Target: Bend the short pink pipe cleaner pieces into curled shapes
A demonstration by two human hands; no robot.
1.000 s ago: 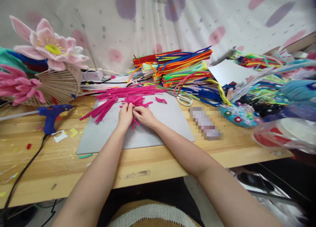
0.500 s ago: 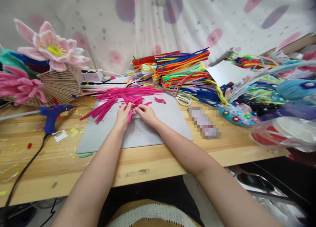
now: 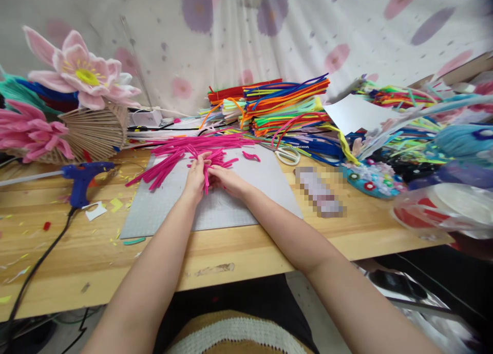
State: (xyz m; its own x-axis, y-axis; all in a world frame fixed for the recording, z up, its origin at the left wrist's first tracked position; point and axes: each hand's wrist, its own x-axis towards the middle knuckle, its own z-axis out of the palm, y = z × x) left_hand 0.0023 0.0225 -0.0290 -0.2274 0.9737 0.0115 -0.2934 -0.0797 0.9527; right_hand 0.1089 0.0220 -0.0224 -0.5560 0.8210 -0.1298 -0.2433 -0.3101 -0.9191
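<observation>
head view: close to the person, a wooden surface [image 3: 239,246] carries a grey mat [image 3: 227,210], with a blue glue gun [image 3: 80,184] lying to its left. over the mat the two hands nearly meet: the left hand [image 3: 195,177] grasps some fuzzy pink sticks [image 3: 207,180], while the right hand [image 3: 227,181] has its fingertips beside them, though whether it grips cannot be told. just beyond, loose pink strands [image 3: 208,141] spread out, with scissors [image 3: 276,150] to their right. farther back stand colourful bundles [image 3: 287,102] and a spotted curtain [image 3: 231,31].
</observation>
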